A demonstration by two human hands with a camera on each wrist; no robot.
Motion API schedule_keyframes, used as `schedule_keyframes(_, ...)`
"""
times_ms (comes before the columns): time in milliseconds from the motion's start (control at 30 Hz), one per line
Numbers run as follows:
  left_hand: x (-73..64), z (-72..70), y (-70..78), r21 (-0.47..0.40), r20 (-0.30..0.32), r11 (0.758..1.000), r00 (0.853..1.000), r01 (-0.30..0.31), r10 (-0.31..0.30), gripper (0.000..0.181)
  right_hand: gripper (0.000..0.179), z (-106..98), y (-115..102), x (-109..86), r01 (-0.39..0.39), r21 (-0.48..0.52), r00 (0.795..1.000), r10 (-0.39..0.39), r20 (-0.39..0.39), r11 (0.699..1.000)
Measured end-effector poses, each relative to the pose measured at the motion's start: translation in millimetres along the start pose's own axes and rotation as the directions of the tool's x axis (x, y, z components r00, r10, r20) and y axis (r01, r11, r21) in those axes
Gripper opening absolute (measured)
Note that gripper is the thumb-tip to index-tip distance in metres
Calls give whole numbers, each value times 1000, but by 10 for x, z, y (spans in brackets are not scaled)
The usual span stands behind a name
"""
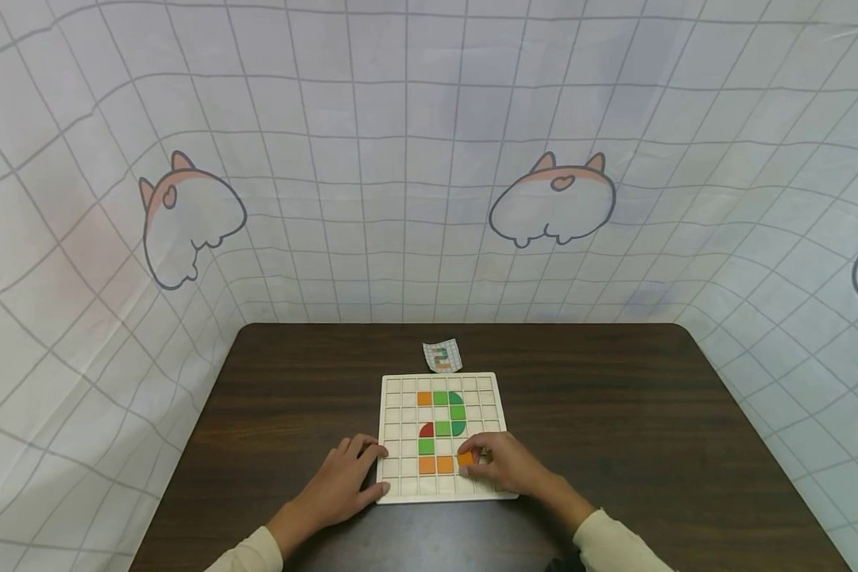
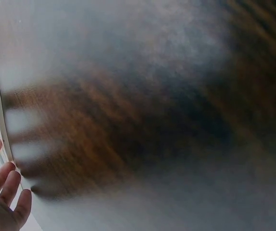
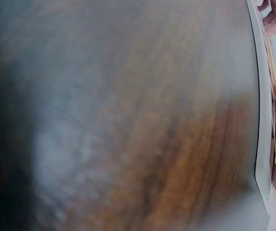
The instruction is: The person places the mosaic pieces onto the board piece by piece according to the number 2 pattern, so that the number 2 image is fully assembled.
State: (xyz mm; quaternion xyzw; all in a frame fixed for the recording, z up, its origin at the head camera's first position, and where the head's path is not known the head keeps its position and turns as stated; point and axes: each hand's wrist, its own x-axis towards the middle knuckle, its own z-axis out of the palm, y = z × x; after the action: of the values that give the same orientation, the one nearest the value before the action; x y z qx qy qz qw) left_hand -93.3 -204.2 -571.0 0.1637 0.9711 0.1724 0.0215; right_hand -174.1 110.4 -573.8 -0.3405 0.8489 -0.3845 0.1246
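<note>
A pale square-grid board [image 1: 396,421] lies on the dark table. On it, coloured tiles form a bent line: green squares [image 1: 426,446], dark green quarter-rounds [image 1: 458,428], a red quarter-round [image 1: 426,430] and orange squares [image 1: 427,465]. My right hand [image 1: 504,461] pinches an orange square tile [image 1: 465,458] between thumb and fingers, over the lower row just right of two orange squares. At the board's left edge rests my left hand [image 1: 345,477], fingers spread, thumb by the near corner. The left wrist view shows its fingertips [image 2: 12,166] right at that edge.
A small paper card [image 1: 442,356] with a printed grid and coloured pattern lies just beyond the board's far edge. Around the table [image 1: 615,397] hangs a white gridded cloth [image 1: 429,262] with cartoon animals, behind and at both sides.
</note>
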Motion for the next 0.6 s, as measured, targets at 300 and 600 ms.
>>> schedule_keyframes(300,3,2,-8,-2,4,1000,1000,-1,1,43,20,12,-6,-14,33,-57,999,-35,-40,998)
schedule_keyframes(600,-1,-11,8,-5,5,1000,1000,8,-8,43,21,27,-20,-23,31,-70,998,-35,-50,997)
